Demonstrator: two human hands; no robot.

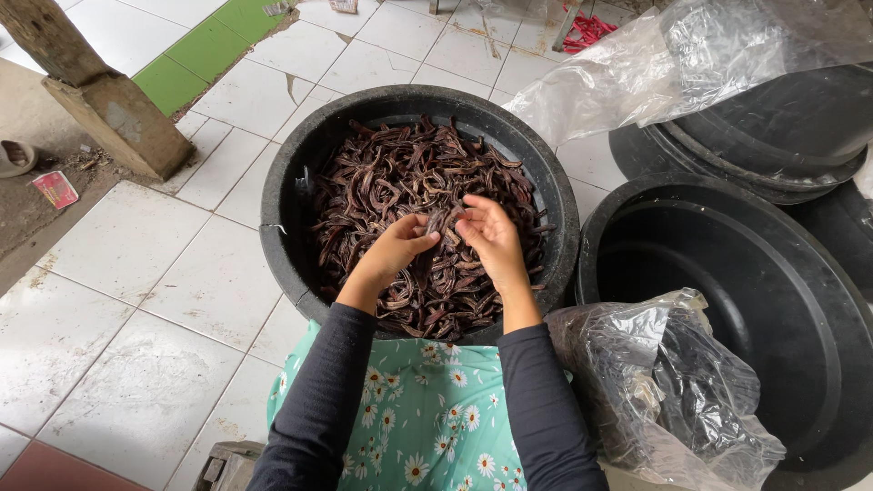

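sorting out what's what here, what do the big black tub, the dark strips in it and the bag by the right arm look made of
Black tub: likely moulded plastic, matte, with a thick rolled rim, scuffed pale in spots.
Dark strips: apparently dried plant pods, brown-purple, curled and wrinkled; both hands, left hand and right hand, pinch one between them.
Bag: thin clear plastic film, glossy and crinkled, its dark contents unclear.

A clear plastic bag (668, 386) stands at the lower right, just beside the person's right sleeve and against the empty black tub (782, 300). It is crumpled, shiny, and looks dark inside. A second clear plastic bag (673, 59), large and wrinkled, lies at the upper right over the stacked black tubs (773, 145). At the far left, on the bare ground, lies a small flat red packet (55, 189), rectangular, with pale markings.
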